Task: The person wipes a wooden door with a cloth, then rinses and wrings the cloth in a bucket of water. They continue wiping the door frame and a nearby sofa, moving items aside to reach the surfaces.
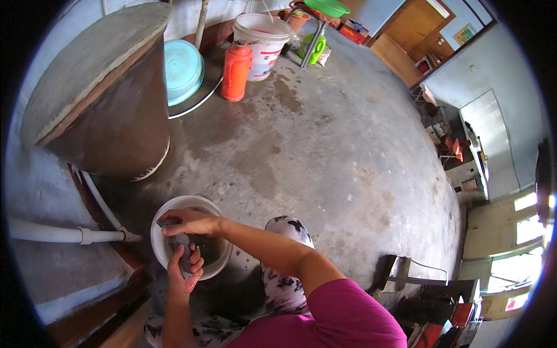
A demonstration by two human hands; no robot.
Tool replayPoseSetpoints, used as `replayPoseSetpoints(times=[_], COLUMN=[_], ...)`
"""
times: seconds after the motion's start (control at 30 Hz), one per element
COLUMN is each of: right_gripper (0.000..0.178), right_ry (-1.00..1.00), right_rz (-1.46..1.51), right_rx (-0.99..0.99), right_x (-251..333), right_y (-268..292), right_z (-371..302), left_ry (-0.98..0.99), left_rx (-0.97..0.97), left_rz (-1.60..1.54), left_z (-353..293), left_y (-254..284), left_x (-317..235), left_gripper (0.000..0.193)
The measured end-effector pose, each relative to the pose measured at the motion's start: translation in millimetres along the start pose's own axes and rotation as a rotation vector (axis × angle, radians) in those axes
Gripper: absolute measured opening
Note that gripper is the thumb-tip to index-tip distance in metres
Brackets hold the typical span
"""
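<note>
Two bare hands work over one white basin (155, 235), and between them is one grey, elongated item (181, 242), soft-looking, whose exact kind cannot be told. It is held above the basin's left half. The left hand (187, 268) has its fingers curled round the near end, at the basin's near rim; the right hand (190, 223) is bent over the far end, thumb and fingers closed on it. Murky liquid shows inside the basin.

Beyond the basin and to its left stands one large brown vat (119, 119) with one round lid (96, 55). Farther beyond the basin are one turquoise tub (181, 69), one red-orange flask (236, 72), one white bucket (261, 42) and one green jug (317, 49).

The floor (331, 151) around the basin is grey, smooth and worn, with dark, damp-looking patches beyond it. To the basin's left, one white pipe (55, 232) runs along the wall. Far off to its right, light comes through several window panes (513, 271); one brown door (413, 26) stands far beyond, also rightward.
</note>
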State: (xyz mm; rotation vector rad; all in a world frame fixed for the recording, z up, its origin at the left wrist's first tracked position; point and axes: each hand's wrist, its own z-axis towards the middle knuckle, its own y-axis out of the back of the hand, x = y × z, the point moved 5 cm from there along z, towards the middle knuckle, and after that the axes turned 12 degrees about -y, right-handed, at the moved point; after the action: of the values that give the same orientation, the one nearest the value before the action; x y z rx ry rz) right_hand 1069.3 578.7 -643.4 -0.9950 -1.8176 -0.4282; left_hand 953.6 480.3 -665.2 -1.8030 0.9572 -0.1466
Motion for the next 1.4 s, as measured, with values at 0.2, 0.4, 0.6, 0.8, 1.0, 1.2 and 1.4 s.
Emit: replayPoseSetpoints(times=[0.2, 0.4, 0.6, 0.8, 1.0, 1.2, 1.4], right_gripper=[0.053, 0.034, 0.032, 0.027, 0.033, 0.080, 0.050], right_ry=[0.137, 0.015, -0.055, -0.014, -0.062, 0.059, 0.007], right_rz=[0.752, 0.376, 0.181, -0.257, 0.266, 0.783, 0.545], right_rx=[0.305, -0.013, -0.144, -0.431, -0.097, 0.250, 0.207], right_x=[10.3, 15.3, -10.9, -24.7, -29.8, 22.2, 25.1], right_y=[-12.1, -14.6, -8.9, -7.5, 4.0, -25.3, -22.5], right_z=[-10.5, 0.2, 15.2, 23.8, 23.1, -9.0, -5.5], left_ry=[0.100, 0.144, 0.054, -0.521, 0.128, 0.186, 0.286], left_rx=[0.296, 0.153, -0.056, -0.272, 0.035, 0.470, 0.438], left_rz=[-0.268, 0.057, 0.561, 1.294, 0.345, -0.322, -0.218], left_z=[-3.3, 1.4, 24.2, 53.7, 34.9, 9.6, 9.9], left_y=[-31.7, -30.7, 2.4, 39.7, 3.7, -36.4, -41.5], left_x=[17.1, 16.1, 24.3, 33.9, 28.0, 15.1, 28.2], left_gripper=[0.039, 0.025, 0.019, 0.043, 0.028, 0.036, 0.033])
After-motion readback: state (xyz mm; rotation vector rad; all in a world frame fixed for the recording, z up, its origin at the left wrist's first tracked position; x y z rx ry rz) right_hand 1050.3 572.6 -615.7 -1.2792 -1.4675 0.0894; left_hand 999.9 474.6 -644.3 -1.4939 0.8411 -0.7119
